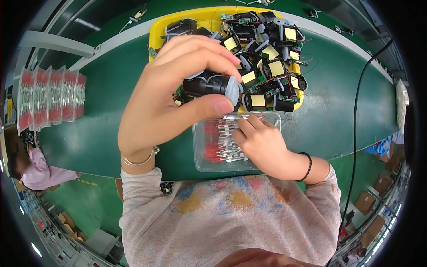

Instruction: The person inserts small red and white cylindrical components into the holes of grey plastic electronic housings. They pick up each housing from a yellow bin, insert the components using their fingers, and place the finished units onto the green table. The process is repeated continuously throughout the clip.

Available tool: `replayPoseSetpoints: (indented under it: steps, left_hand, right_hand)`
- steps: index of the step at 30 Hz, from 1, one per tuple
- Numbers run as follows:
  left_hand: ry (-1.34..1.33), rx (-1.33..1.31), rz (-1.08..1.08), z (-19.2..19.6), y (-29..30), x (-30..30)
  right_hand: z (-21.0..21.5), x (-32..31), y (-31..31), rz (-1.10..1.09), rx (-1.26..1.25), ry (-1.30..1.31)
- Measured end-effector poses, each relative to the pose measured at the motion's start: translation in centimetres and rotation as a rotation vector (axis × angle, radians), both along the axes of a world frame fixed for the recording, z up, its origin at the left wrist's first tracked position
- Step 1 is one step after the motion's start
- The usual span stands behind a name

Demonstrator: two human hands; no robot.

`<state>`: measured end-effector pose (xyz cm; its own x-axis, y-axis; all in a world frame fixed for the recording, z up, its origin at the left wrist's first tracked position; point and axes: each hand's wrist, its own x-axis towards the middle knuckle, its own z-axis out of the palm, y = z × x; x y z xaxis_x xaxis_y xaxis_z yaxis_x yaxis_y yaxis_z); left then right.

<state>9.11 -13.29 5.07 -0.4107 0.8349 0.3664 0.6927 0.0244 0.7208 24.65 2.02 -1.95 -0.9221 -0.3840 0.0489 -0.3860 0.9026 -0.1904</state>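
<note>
My left hand (164, 84) is raised over the near left part of the yellow tray (156, 27). Between its thumb and fingers it grips a black cylindrical device (205, 86) with a grey end cap facing right. The tray is heaped with similar black devices (275, 69) bearing cream pads, green circuit boards and thin wires. My right hand (262, 140) reaches into a clear plastic box (198, 153) of thin red and white strips (218, 142). Its fingers are bent together among the strips; what they pinch, if anything, is hidden.
On the left of the green table (106, 107) stands a row of clear boxes (51, 98) with more red and white strips. A black cable (357, 102) hangs down at the right. Beyond the table's left edge sits another person in pink (49, 171).
</note>
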Motion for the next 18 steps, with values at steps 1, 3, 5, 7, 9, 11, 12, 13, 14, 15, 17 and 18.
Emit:
replayPoseSetpoints:
  steps: [1,3,5,7,9,11,12,13,14,15,17,18]
  left_hand:
    - [-0.011,0.008,-0.006,0.0,-0.1,-0.1]
    - [-0.039,0.031,-0.021,-0.1,-0.2,-0.4]
    - [-0.073,0.064,-0.021,-0.3,-0.6,-0.5]
    - [-0.170,0.124,-0.013,-0.4,-0.3,-0.3]
    - [-0.226,0.205,-0.024,-0.5,0.2,-0.3]
    - [-0.282,0.241,0.003,-0.2,0.4,-0.1]
    - [-0.315,0.254,0.020,-0.2,0.4,0.1]
    - [-0.299,0.258,0.055,-0.2,0.3,0.2]
    - [-0.246,0.274,0.078,0.2,0.1,0.2]
    - [-0.199,0.289,0.099,0.4,-0.2,0.2]
    - [-0.146,0.339,0.106,0.0,-0.6,-0.1]
    - [-0.129,0.292,0.048,0.0,-0.7,-0.2]
  right_hand:
    - [0.4,-0.1,0.3,0.020,-0.037,0.001]
    - [2.4,-1.0,1.5,0.012,-0.330,-0.078]
    - [4.3,-2.4,3.0,-0.034,-0.657,-0.123]
    - [6.2,-3.4,4.6,-0.153,-0.920,-0.071]
    - [6.6,-4.0,5.0,-0.280,-1.228,-0.044]
    - [7.1,-4.4,5.2,-0.323,-1.256,0.047]
    - [7.1,-4.5,5.6,-0.309,-1.191,0.108]
    - [7.1,-4.6,5.9,-0.295,-1.125,0.169]
    - [7.3,-4.7,6.1,-0.291,-1.013,0.257]
    - [7.4,-4.7,6.2,-0.292,-0.899,0.339]
    - [7.5,-4.8,6.4,-0.272,-0.694,0.483]
    - [7.4,-4.8,6.3,-0.263,-0.669,0.516]
